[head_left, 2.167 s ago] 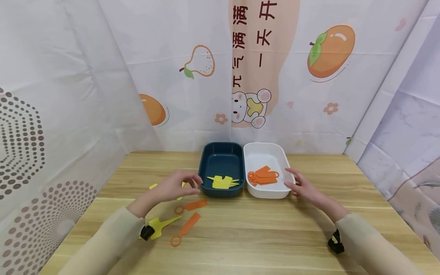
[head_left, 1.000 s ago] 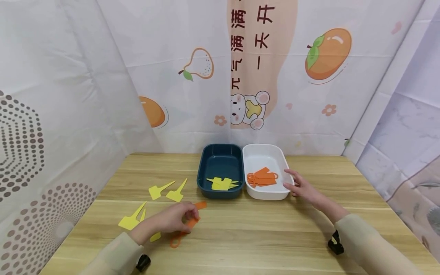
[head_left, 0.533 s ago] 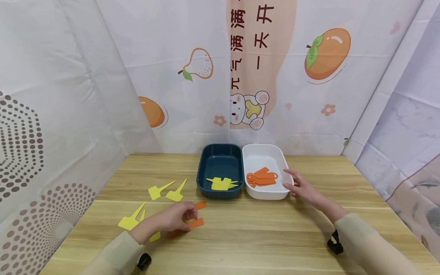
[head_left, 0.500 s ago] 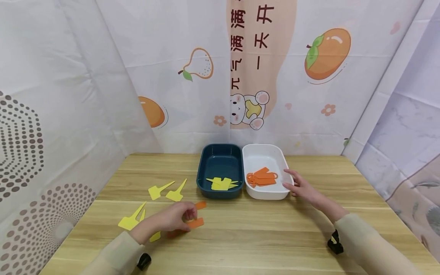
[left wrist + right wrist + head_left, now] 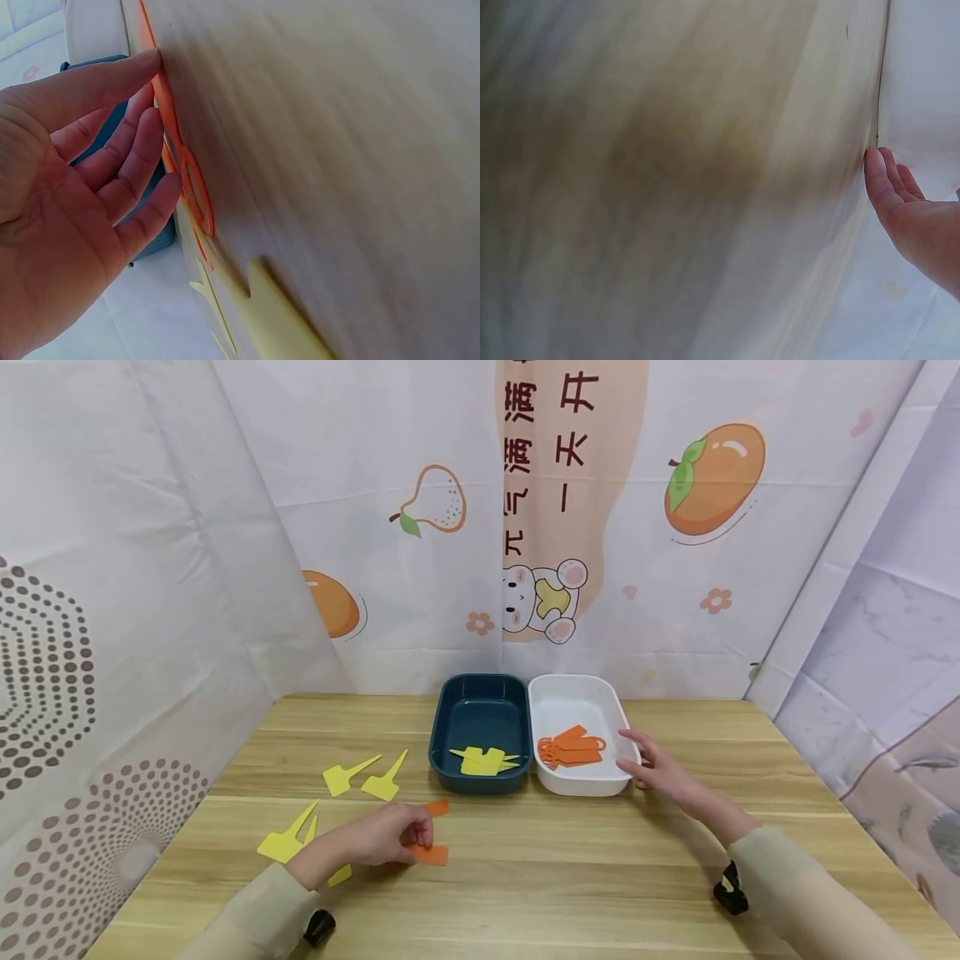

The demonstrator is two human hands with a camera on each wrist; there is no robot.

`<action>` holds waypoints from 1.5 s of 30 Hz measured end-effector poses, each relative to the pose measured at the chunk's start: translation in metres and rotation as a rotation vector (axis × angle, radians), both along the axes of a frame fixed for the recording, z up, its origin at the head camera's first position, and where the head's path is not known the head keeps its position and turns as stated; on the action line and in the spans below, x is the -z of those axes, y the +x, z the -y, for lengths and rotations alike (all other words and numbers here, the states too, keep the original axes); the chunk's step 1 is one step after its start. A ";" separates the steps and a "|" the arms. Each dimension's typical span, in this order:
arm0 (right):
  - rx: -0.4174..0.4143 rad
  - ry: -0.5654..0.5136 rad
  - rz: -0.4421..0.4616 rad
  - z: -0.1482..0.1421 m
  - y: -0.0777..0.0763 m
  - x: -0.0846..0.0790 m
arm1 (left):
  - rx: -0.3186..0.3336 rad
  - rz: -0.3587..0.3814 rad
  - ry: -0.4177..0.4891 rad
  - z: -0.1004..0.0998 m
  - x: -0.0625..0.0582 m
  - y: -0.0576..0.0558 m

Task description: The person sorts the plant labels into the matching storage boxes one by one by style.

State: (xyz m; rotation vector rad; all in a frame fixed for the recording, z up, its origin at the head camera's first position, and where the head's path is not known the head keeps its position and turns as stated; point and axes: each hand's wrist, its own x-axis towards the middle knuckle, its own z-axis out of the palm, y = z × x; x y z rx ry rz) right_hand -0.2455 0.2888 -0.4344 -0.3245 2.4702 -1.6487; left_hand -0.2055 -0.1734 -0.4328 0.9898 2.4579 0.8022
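Note:
My left hand (image 5: 386,835) is low over the table, left of centre. Its thumb and fingertips pinch an orange plant tag (image 5: 431,855); the left wrist view shows the ring (image 5: 196,191) at the tag's end, close to the wood. Just beyond, a second orange tag (image 5: 437,808) is partly hidden by the hand. Fingertips of my right hand (image 5: 662,774) rest at the right rim of the white tray (image 5: 581,785), fingers fairly straight. Orange tags (image 5: 576,748) lie piled in that tray. Beside it, the dark blue tray (image 5: 482,783) holds yellow T-shaped plant labels (image 5: 486,762).
Loose yellow labels lie around the left forearm: one label (image 5: 341,777) and another (image 5: 384,785) toward the back, a larger one (image 5: 285,843) nearer the left edge. A printed curtain (image 5: 390,635) hangs behind both trays. Bare wood (image 5: 570,877) stretches across the front.
From beside the blue tray, my left hand has come down toward me to the nearer orange tag and pinched it. The tag has swung round to point rightward. My right hand has stayed put.

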 end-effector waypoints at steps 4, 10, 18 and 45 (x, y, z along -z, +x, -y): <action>0.001 0.000 0.001 0.000 0.000 0.000 | 0.010 -0.010 -0.002 0.000 0.000 -0.001; 0.001 -0.001 -0.003 0.000 0.001 -0.001 | 0.016 0.011 0.019 0.001 0.000 -0.002; 0.000 0.005 -0.019 0.001 0.001 0.000 | 0.035 0.076 0.058 0.000 -0.005 -0.004; 0.002 -0.007 -0.021 0.000 0.000 0.000 | 0.092 -0.068 0.111 -0.116 -0.077 -0.067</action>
